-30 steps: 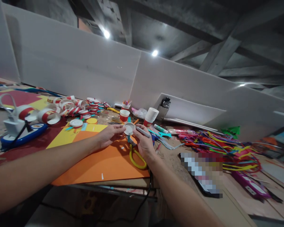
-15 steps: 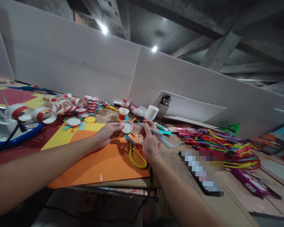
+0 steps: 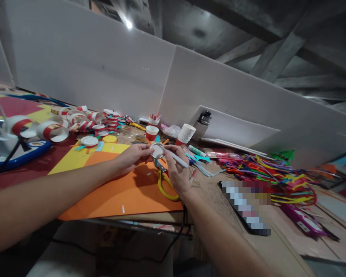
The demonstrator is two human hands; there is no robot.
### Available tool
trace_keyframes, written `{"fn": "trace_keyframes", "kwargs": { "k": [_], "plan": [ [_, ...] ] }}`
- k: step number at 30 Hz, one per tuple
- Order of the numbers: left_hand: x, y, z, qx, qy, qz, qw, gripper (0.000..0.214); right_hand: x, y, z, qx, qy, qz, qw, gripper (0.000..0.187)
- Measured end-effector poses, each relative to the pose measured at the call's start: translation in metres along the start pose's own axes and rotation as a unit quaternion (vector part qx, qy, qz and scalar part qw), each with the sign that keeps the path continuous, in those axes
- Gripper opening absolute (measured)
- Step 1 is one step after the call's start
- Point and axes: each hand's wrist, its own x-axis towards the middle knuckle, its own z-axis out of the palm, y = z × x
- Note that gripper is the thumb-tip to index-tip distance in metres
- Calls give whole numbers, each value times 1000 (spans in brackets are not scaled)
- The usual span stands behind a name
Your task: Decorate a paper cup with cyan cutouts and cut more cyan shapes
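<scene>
A round white paper-cup bottom (image 3: 157, 151) with orange and blue paper strips sticking out around it is pinched at its left edge by my left hand (image 3: 135, 157). My right hand (image 3: 177, 169) is closed round a white marker-like pen (image 3: 176, 158), whose tip end lies against or just beside the right rim of the cup bottom. My right fingers partly cover that end, so I cannot tell whether it touches. Below the hands, yellow-handled scissors (image 3: 160, 185) lie on orange paper (image 3: 118, 196), partly behind my right hand.
Cut cup rings (image 3: 53, 130) and another stripped cup bottom (image 3: 89, 141) lie at the left. Behind my hands stand a red-and-white cup (image 3: 152, 133), a cup stack (image 3: 186, 133) and a dark bottle (image 3: 202, 125). Colourful pipe cleaners (image 3: 276, 173) and a pixelated phone-like object (image 3: 245, 207) are rightward.
My right hand has brought the pen leftward to the rim of the cup bottom, and the pen now slants down to the right. The view has tilted slightly downward.
</scene>
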Motion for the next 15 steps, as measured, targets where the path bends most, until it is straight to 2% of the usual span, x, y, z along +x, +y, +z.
{"fn": "trace_keyframes", "kwargs": {
  "k": [8,15],
  "plan": [
    [4,-3,-1,-28,-8,-22,999,20,1,2,4,1,15,20,1000,9],
    [0,1,4,-41,-24,-25,999,24,1,2,3,-31,21,-1,999,6]
  ]
}}
